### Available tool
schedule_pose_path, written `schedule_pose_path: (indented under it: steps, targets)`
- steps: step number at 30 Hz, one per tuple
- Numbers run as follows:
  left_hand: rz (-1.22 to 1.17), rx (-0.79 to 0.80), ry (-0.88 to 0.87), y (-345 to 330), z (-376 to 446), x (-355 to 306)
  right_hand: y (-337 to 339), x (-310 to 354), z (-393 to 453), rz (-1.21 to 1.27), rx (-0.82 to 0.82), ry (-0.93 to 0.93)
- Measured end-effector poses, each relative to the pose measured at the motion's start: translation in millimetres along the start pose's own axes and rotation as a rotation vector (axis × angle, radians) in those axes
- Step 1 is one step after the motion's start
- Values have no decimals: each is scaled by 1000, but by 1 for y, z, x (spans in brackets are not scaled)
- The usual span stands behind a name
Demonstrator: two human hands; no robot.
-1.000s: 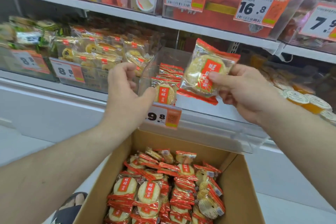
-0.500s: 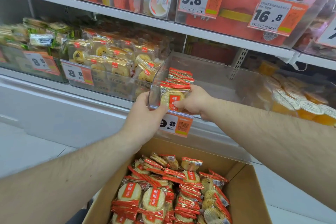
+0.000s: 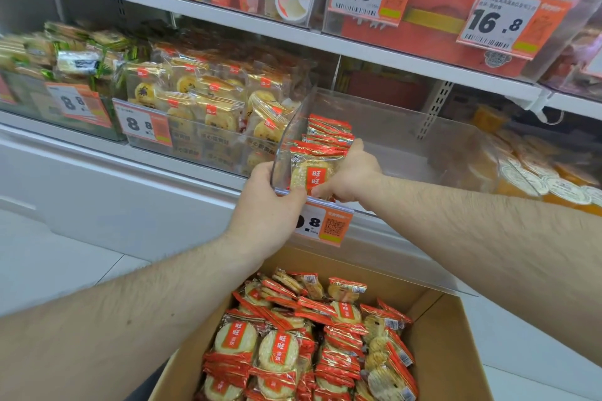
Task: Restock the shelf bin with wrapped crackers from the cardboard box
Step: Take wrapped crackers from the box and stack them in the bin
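A clear plastic shelf bin (image 3: 407,127) holds a row of red-and-clear wrapped crackers (image 3: 329,128) standing at its left side. My left hand (image 3: 270,205) grips the bin's front left corner, thumb over the rim. Inside the bin, my right hand (image 3: 353,172) holds the front wrapped cracker (image 3: 309,172) against the row. Below, an open cardboard box (image 3: 446,352) is full of the same crackers (image 3: 293,345).
A 9.8 price tag (image 3: 325,225) hangs on the bin's front. The bin to the left holds gold-wrapped pastries (image 3: 208,98); jelly cups (image 3: 534,179) lie to the right. The upper shelf (image 3: 260,26) carries more bins and tags. The right part of the cracker bin has no packs.
A second ago my right hand held a cracker pack in the air before the bin; it has since gone down into the bin against the row. My left hand stayed on the bin corner.
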State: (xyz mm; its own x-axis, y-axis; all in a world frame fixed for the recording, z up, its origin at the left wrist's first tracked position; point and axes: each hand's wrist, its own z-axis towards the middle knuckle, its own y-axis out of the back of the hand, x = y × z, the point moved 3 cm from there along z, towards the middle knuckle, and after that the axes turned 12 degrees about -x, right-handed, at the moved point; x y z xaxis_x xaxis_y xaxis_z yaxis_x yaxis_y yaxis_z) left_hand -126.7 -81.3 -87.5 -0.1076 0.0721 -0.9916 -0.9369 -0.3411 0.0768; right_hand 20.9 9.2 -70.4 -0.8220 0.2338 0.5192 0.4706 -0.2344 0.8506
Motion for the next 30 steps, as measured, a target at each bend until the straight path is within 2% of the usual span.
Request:
schedule_pose_path:
  steps: [4,11,14,16,18,20,22,23,25,26,28,30]
  targets:
    - [5,-8,-3,-1,-1,-2,2,7,-5,-93,55,51]
    - [5,-10,-1,-3,0,-6,8,8,-7,14,151,22]
    - [-13,6,38,-3,2,-4,10,3,-6,201,257,-132]
    - [5,-14,19,-3,3,-3,17,3,-9,199,280,-152]
    - [186,-158,-193,4,3,-8,29,2,-14,153,213,-94]
    - [263,-251,-571,11,-4,-22,47,1,-27,85,91,7]
    - [225,-123,-843,8,-17,-28,65,-3,-43,-15,-129,205]
    - [209,-6,-884,4,-24,-27,72,-6,-55,-12,-260,328]
    - [233,235,-796,-5,-39,-23,77,-16,-85,97,-485,613]
    - [282,326,-742,-10,-45,-18,74,-24,-100,165,-533,722]
    - [373,448,-658,-19,-53,-5,56,-47,-124,242,-488,791]
    - [519,591,-633,-25,-57,9,30,-75,-136,206,-350,715]
